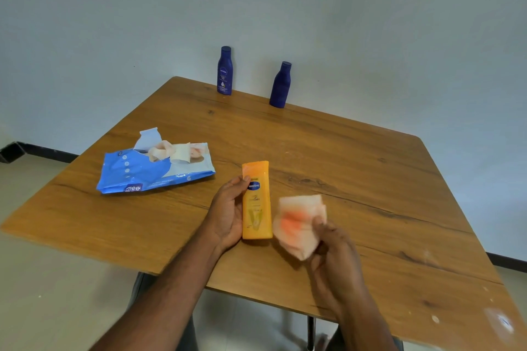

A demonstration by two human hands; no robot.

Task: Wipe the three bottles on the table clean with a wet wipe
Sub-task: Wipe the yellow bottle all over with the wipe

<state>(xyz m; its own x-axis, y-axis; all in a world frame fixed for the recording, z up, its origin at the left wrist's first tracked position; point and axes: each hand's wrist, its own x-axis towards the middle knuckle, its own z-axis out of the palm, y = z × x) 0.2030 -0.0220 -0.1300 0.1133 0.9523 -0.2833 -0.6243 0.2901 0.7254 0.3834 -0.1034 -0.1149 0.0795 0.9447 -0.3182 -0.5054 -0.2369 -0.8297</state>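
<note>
Head view: left hand [228, 212] wrapped round yellow bottle [256, 202], thumb on its front near the blue label, fingers behind; bottle held over the wooden counter [370, 168], label facing up. Right hand [332, 248] just right of yellow bottle, fingers pinching a bunched wet wipe [299, 223], blurred, w/ an orange tint at its middle; wipe close beside the bottle's lower half, contact w/ it can't be told. Left of and beyond yellow bottle: blue wipes pack [154, 169] lying flat, flap open, a wipe sticking out. Far behind yellow bottle, at counter's back edge: two dark blue bottles upright, labelled one [225, 71] on left, plain-sided one [281, 85] on right, apart from each other.
</note>
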